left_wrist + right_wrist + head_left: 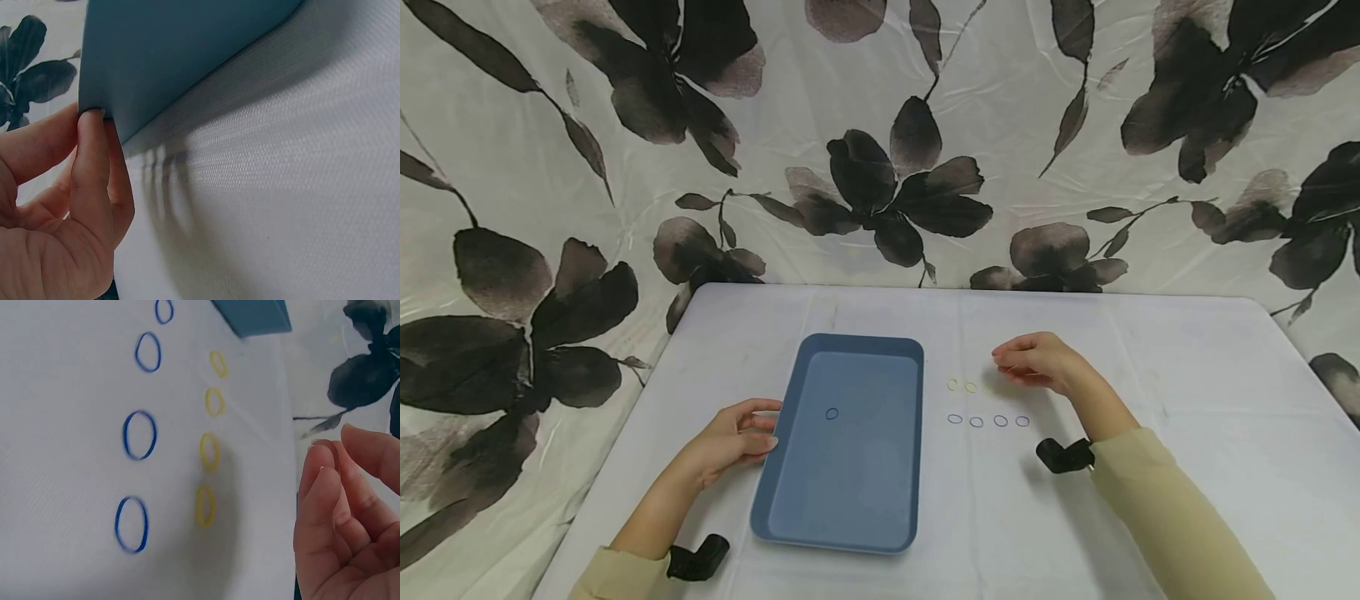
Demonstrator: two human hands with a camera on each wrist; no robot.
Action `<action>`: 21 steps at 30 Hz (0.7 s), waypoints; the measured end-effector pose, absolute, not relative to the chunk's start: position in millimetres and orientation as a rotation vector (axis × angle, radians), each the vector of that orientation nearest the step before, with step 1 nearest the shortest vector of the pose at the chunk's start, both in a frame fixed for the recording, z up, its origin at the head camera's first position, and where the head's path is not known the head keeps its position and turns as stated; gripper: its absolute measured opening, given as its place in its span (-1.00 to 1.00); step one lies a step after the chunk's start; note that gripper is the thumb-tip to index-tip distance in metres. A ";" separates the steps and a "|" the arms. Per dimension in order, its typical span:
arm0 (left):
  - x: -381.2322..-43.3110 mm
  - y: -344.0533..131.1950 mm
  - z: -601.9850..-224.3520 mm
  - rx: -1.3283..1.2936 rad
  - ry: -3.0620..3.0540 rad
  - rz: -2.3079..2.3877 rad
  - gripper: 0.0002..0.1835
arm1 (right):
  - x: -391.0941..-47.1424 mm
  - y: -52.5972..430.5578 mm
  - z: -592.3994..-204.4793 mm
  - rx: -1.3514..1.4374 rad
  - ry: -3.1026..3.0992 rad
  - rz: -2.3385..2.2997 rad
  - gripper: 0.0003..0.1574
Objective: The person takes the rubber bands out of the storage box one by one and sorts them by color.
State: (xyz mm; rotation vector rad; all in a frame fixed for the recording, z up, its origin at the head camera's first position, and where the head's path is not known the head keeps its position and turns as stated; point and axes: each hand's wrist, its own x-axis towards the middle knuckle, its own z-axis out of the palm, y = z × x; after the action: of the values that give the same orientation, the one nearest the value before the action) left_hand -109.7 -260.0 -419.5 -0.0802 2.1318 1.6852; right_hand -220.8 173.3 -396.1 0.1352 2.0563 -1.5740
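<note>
At the left long side of a blue-grey tray [846, 467], my left hand [733, 437] holds the rim between thumb and fingers. The left wrist view shows the fingertips against the tray wall [156, 56]. My right hand [1037, 362] hovers over the table, right of the tray, its fingers loosely bent with nothing visible between them. Beneath and beside it lie thin yellow rings [210, 451], like small rubber bands, in one row. A row of similar blue rings [140, 435] runs nearer me. One dark blue ring [832, 413] lies inside the tray.
A white cloth covers the table [1187, 375]. Behind it hangs a pale curtain [1037, 100] with dark flowers. A black wrist device [698, 557] sits at my left cuff, another black device [1064, 456] at my right cuff.
</note>
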 end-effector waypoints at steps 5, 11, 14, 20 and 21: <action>-109.5 -260.4 -419.3 -0.072 2.123 1.680 -0.32 | -222.0 160.6 -389.1 0.114 2.050 -1.569 -0.48; -107.3 -262.1 -418.2 -0.066 2.126 1.677 -0.31 | -228.2 142.8 -381.1 0.044 2.067 -1.543 -0.52; -107.6 -261.4 -417.9 -0.065 2.126 1.678 -0.31 | -229.9 134.1 -377.6 0.014 2.075 -1.526 -0.52; -110.2 -259.5 -418.8 -0.055 2.124 1.670 -0.31 | -231.1 114.9 -374.0 -0.057 2.067 -1.512 -0.56; -110.3 -259.4 -418.7 -0.055 2.128 1.667 -0.31 | -231.2 110.9 -373.5 -0.075 2.067 -1.510 -0.56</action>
State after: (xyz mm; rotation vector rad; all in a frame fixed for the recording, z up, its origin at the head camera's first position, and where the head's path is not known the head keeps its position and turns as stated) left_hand -110.3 -259.4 -418.7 -0.0554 2.1281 1.6674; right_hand -231.2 110.9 -373.5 -0.0753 2.0674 -1.5101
